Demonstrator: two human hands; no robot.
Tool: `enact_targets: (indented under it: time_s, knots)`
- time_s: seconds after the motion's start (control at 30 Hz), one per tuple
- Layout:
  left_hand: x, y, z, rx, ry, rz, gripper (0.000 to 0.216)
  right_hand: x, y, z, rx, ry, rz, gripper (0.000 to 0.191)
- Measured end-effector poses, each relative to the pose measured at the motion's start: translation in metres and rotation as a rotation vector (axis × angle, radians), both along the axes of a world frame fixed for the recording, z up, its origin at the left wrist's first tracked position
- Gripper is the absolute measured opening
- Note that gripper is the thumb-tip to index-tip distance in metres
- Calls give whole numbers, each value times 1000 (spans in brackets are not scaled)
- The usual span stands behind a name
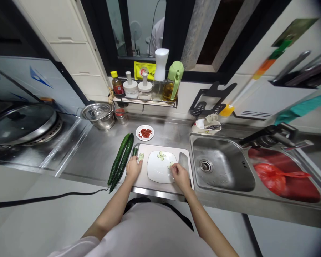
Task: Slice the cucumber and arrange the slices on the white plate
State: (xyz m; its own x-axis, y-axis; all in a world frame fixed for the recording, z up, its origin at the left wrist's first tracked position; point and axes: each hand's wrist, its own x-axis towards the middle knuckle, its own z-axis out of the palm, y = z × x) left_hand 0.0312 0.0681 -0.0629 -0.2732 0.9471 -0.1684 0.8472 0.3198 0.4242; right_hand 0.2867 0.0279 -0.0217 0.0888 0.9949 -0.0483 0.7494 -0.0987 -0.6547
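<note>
A white plate [160, 171] rests on the cutting board [144, 182], with several thin cucumber slices [162, 155] fanned near its far edge. My right hand [180, 175] is over the plate's right side, its fingers pinched at a cucumber slice [171, 165]. My left hand [133, 168] lies at the board's left side, thumb apart from the fingers. Just beyond its fingertips are a short cucumber piece [135, 151] and a row of overlapping cut slices [141, 157]. A knife [184, 161] lies flat at the board's right, its handle partly hidden by my right hand.
Two whole cucumbers [121, 160] lie left of the board. Behind it stands a small dish of chopped red pieces [145, 133]. A sink [222, 164] is on the right, a lidded pan [21, 123] far left, and a seasoning rack [147, 102] on the wall.
</note>
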Motion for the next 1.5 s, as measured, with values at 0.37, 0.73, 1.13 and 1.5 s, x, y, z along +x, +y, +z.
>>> enact_targets:
  time_s: [0.37,0.73,1.13,1.5]
  knots:
    - [1,1,0,16,-3,-9,24,6,-9,3,24,28,-17,30]
    - [2,6,5,149,-602,201,13,2,-6,8,29,71,-15,27]
    - [18,12,133,4,-1254,-112,34,-44,28,87,195,396,228,24]
    - [34,12,154,40,-1189,-123,42,-50,39,108,290,418,226,16]
